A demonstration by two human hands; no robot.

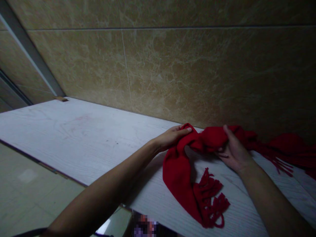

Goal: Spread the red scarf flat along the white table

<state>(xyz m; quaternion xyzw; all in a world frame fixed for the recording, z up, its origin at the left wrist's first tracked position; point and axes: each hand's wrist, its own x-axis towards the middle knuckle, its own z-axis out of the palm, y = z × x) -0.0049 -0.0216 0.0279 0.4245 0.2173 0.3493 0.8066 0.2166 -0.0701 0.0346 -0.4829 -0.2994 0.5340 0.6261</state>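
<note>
A red fringed scarf point(179, 171) lies bunched over the right part of a pale wood-grain table. My left hand point(174, 135) is closed on a fold of it near the wall, thumb on top. Further right, my right hand point(232, 149) grips the scarf from below, its thumb over the near-wall stretch and its fingers partly hidden under the cloth. One fringed end hangs toward me and rests on the tabletop. More red fringed cloth point(291, 148) trails off to the right edge; whether it is the same piece I cannot tell.
The white wood-grain table point(81, 131) runs along a brown marbled tile wall point(158, 72). A small brown block point(61, 98) sits at its far left corner, by a grey metal post point(32, 49). Tiled floor point(29, 184) shows beyond the table's near edge.
</note>
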